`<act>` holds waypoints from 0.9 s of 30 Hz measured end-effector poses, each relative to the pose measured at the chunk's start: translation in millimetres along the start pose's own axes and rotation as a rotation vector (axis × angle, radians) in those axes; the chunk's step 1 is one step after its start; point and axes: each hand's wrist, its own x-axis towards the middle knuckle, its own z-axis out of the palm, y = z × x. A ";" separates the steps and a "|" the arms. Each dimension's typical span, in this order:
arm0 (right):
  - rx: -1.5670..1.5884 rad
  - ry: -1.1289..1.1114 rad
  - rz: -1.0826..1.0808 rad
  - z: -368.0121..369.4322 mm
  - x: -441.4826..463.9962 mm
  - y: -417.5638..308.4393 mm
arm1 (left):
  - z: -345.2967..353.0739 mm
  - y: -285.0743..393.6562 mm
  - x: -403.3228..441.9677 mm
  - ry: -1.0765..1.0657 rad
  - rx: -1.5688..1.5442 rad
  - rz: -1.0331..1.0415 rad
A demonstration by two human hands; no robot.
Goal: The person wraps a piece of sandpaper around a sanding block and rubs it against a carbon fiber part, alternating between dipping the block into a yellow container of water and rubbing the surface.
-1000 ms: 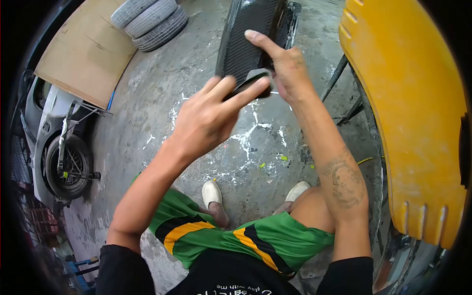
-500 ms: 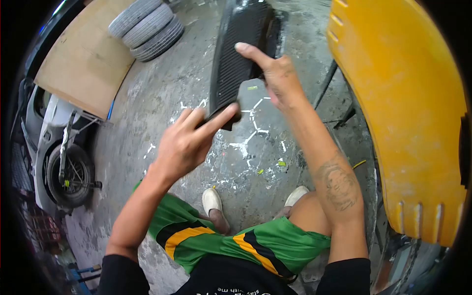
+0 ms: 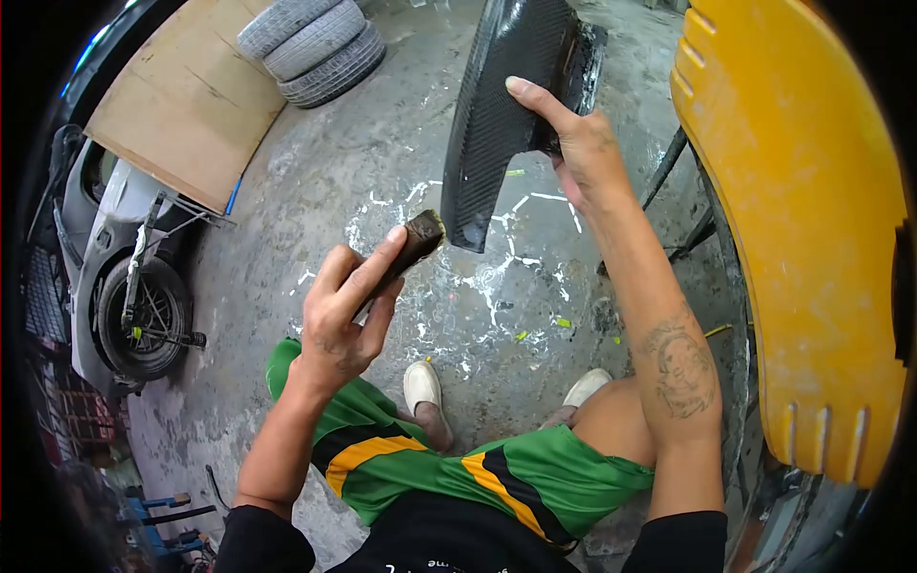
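Observation:
A black part with a ribbed carbon-fibre weave [image 3: 508, 100] hangs over the floor in front of me. My right hand [image 3: 585, 153] grips its right edge, thumb lying on the face and the other fingers underneath, mostly hidden. My left hand [image 3: 344, 310] is closed around a dark sanding block [image 3: 418, 239], with the index finger stretched along its top. A small gap separates the block's far end from the pointed lower end of the part.
A large yellow panel [image 3: 793, 239] on a dark stand takes up the right side. Stacked tyres [image 3: 330, 62] and a brown board [image 3: 181, 95] are at upper left, above a wheel [image 3: 143, 320]. White marks and tape scraps spot the concrete floor [image 3: 287, 191].
My left hand has drawn the sanding block off the part's lower edge, down and to the left. The part and my right hand appear farther right in view.

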 end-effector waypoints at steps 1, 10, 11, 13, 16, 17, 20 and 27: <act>0.013 0.004 -0.003 1.7 -3.2 -2.6 | 0.3 1.1 -0.7 0.008 0.006 0.004; 0.074 0.029 -0.022 14.0 -8.4 -1.6 | 32.6 10.6 64.5 -0.028 0.118 0.213; 0.074 0.032 -0.021 14.7 -10.5 -3.6 | 35.6 11.4 80.7 -0.009 0.109 0.285; -0.083 0.087 0.085 7.4 -8.4 -17.2 | 39.9 6.2 68.0 -0.008 0.073 0.267; 0.004 0.050 -0.041 1.3 -2.5 -2.6 | 44.0 -4.7 46.4 -0.047 0.080 0.241; -0.012 0.051 -0.066 0.4 -1.7 5.6 | 43.8 -8.6 40.0 -0.076 0.129 0.187; 0.039 0.027 0.041 2.4 -5.5 -4.9 | 49.4 -2.9 60.2 0.033 0.072 0.224; 0.035 0.070 -0.021 10.6 -12.4 -3.5 | 50.4 9.4 59.8 0.108 0.071 0.167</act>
